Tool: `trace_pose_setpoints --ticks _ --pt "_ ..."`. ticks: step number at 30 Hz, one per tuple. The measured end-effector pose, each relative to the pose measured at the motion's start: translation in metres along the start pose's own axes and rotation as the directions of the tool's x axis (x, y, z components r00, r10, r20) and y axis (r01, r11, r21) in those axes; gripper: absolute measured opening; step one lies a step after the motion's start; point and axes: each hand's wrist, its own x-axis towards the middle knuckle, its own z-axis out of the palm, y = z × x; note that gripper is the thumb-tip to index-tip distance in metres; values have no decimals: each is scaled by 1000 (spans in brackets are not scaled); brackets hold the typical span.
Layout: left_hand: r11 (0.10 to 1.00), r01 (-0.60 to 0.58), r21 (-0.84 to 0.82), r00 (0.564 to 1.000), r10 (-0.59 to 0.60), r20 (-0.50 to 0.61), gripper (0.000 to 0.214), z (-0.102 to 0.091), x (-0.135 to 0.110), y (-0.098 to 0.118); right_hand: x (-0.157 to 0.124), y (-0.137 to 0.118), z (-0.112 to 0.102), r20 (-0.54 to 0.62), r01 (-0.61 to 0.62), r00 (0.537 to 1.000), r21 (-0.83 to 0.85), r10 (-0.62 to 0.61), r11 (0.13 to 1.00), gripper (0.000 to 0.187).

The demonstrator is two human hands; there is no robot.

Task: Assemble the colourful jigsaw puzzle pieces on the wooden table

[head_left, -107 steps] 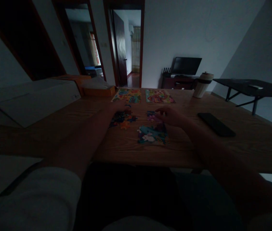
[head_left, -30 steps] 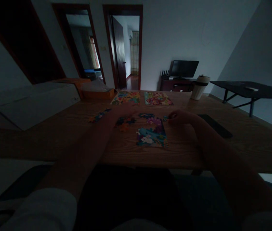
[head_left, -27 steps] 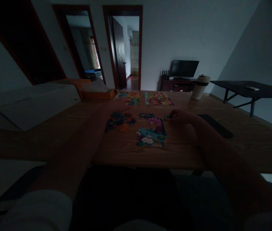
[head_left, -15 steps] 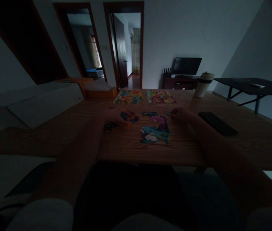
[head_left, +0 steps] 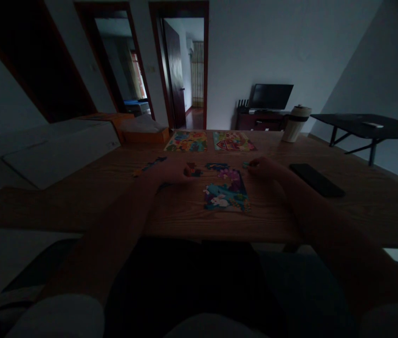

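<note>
A partly assembled jigsaw puzzle [head_left: 225, 195] with a white rabbit and purple shapes lies on the table in front of me. My right hand [head_left: 262, 168] is closed in a pinch on a small teal puzzle piece [head_left: 245, 165], to the right of the puzzle's top edge. Just left of the puzzle, my left hand [head_left: 175, 172] hovers low, thumb and fingers apart, beside joined dark and reddish pieces [head_left: 194, 170]. Blue and orange pieces [head_left: 151, 165] lie beyond my left forearm. A joined blue strip [head_left: 217, 166] sits above the puzzle.
Two colourful puzzle pictures [head_left: 234, 141] lie at the table's far edge. A dark phone-like slab [head_left: 316, 180] is at right, with a pale lidded tumbler [head_left: 295, 124] behind it. A white box [head_left: 61, 148] and an orange box [head_left: 145, 134] stand at left.
My left hand has shifted, its fingers less spread, and the orange piece by its fingertips no longer shows there. Blue and orange pieces now show beyond the left forearm. The right hand stays put.
</note>
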Motion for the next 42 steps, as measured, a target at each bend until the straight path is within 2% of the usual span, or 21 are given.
trace_pose_setpoints --ticks 4,8,12,19,26,29,33,37,42 --pt "998 11 -63 986 -22 -164 44 0 4 -2 0 -1 0 3 -18 1000 -11 18 1000 31" --pt "985 -25 -172 950 -30 -310 45 6 12 -4 1 0 1 7 -19 1000 -8 19 1000 31" --pt "963 -76 -257 962 3 -272 44 13 19 1 1 1 1 9 23 1000 -15 -23 1000 30" --pt "937 -93 -337 970 8 -243 41 18 21 5 1 2 1 -5 15 1000 -28 -15 1000 33" --pt "924 -79 -374 985 15 -170 43 22 19 13 1 -2 0 38 8 999 -17 -7 1000 31" --pt "928 -87 -362 986 29 -162 41 24 27 23 0 -3 -1 27 24 999 -33 -23 999 32" --pt "954 -108 -281 992 86 -89 35 20 48 44 0 -1 -3 19 59 998 -44 -58 997 29" --pt "968 -157 -197 985 140 -97 33 16 68 62 -1 -3 -3 17 55 998 -41 -54 998 30" --pt "963 -152 -222 984 126 -128 35 31 75 71 -2 -5 -4 36 37 999 -32 -36 999 33"
